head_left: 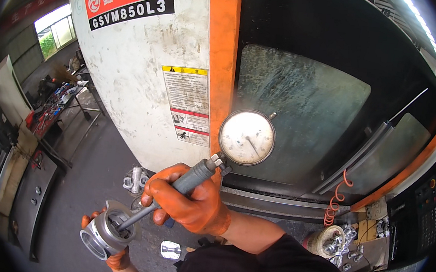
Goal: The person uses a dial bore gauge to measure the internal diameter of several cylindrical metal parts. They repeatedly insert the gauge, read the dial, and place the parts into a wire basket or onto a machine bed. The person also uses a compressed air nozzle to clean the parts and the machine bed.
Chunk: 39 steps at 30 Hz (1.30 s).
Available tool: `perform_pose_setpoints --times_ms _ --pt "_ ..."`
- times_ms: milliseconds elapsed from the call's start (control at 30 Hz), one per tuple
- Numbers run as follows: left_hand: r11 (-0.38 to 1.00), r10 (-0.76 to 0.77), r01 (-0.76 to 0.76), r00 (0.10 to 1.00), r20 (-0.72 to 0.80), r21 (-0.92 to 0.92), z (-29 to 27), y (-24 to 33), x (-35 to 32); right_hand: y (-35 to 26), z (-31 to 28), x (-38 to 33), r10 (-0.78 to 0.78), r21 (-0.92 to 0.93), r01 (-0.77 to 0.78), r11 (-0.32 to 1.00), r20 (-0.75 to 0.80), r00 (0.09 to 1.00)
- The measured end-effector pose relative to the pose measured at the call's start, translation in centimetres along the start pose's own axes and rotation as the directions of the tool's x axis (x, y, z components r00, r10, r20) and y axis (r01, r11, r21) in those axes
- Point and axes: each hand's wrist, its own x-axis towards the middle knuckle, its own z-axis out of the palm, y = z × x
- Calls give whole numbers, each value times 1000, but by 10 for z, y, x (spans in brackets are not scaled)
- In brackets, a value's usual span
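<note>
My right hand (195, 204), in an orange glove, is closed around the dark grip of a dial bore gauge (187, 181). The gauge slants down to the left, its round white dial (247, 138) at the upper end. Its thin stem reaches into the opening of a silver metal casting (94, 235) with round bores. Holding that casting from below and behind is my left hand (119, 261), also orange-gloved; the casting hides most of its fingers. The stem's tip is inside the opening, and I cannot tell what it touches.
Ahead stands a large machine with a white panel (132, 49), orange post and dark windowed door (298, 117). An orange coiled hose (334, 202) hangs near a bucket (318, 241) of metal parts. More castings (135, 180) lie by the machine's base. A cluttered workbench (55, 112) stands left.
</note>
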Motion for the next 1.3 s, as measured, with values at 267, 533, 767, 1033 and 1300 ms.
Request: perform_pose_setpoints --times_ms 267,533,767,1033,1300 --pt "999 3 -1 999 -48 54 -1 1 -5 7 1 -2 -131 -72 131 989 7 991" --pt "987 50 -45 998 -29 156 -15 -10 -7 5 -2 -5 -102 -103 109 989 74 992" --pt "994 36 -33 999 -26 108 -6 -9 -1 3 -8 -3 -14 -22 15 1000 81 997" --pt "999 32 -31 998 -50 25 -2 -1 6 1 -6 -1 0 57 -5 998 76 997" --pt "966 15 77 935 354 -245 11 7 18 5 -31 -1 -133 -241 85 967 -193 972"
